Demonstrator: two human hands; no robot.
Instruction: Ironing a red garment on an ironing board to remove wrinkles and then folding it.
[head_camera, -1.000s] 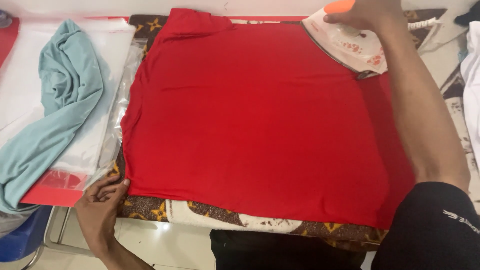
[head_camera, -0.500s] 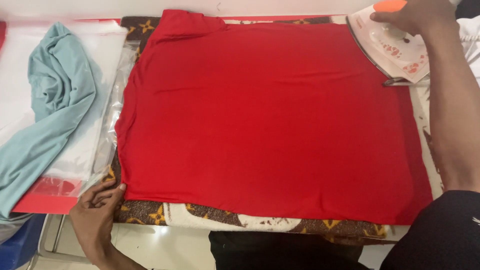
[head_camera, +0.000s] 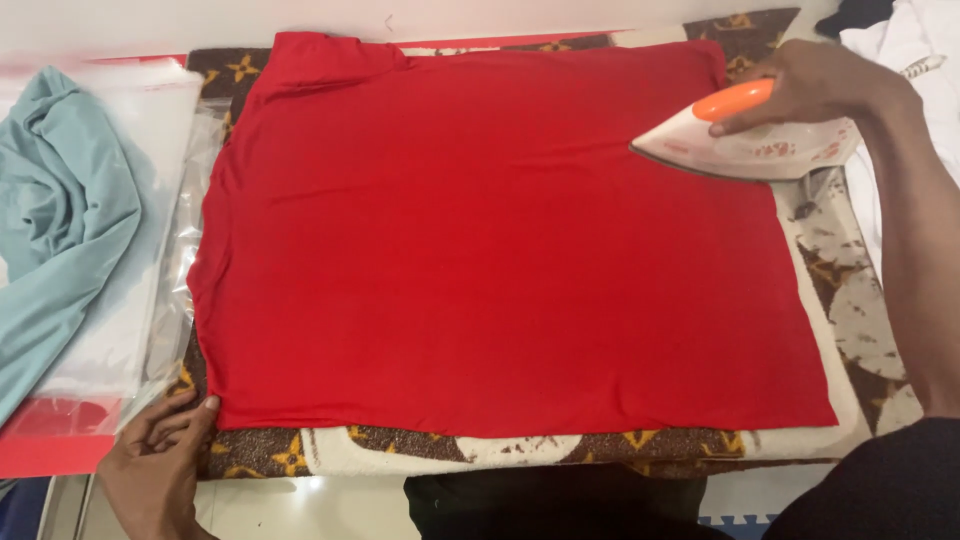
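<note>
A red T-shirt (head_camera: 490, 240) lies flat on a brown and cream patterned blanket (head_camera: 400, 450). My right hand (head_camera: 815, 80) grips the orange handle of a white clothes iron (head_camera: 745, 145), which rests flat on the shirt's upper right part with its tip pointing left. My left hand (head_camera: 160, 460) pins the shirt's near left corner against the blanket, fingers curled on the hem.
A light blue garment (head_camera: 60, 220) lies on clear plastic bags (head_camera: 150, 200) to the left, over a red surface (head_camera: 40, 450). White cloth (head_camera: 900, 40) lies at the far right. My dark sleeve (head_camera: 880, 490) fills the lower right corner.
The iron was lifted off to the far right, then came down flat onto the shirt's upper right part. The view shifted, so the shirt sits further left. My left hand stayed on the corner.
</note>
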